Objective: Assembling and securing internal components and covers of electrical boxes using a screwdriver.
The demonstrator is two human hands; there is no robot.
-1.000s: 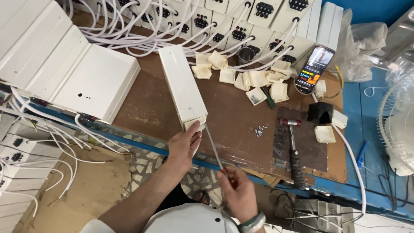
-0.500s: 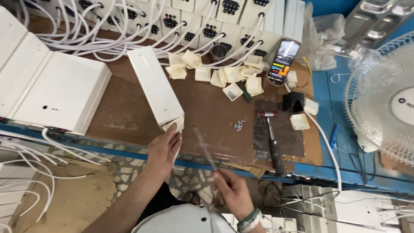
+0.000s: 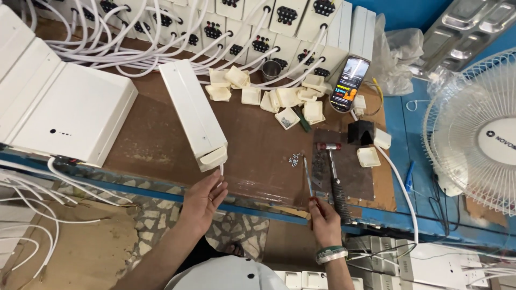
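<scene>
Since the frame 0.5 s back the right hand (image 3: 324,221) has swung out to the right w/ its thin screwdriver (image 3: 307,174), so the tip now sits by the small pile of screws (image 3: 293,159) on the brown bench (image 3: 258,145), just left of the hammer (image 3: 334,180), instead of angling toward the box. Right fingers are closed round the driver's handle. Left hand (image 3: 204,197) is at the near end of the long white box (image 3: 194,114), which lies diagonally across the bench w/ its near end at the front edge; fingertips pinch something small & pale just under that end (prob. a cable stub, can't tell for sure). Judging by this, the step in hand looks like fetching a screw for the box end. Next move would need the tip to catch one screw cleanly, then carry it back while the left hand keeps the box steady. Cream-coloured caps (image 3: 279,99) and a phone (image 3: 348,83) lie further back.
</scene>
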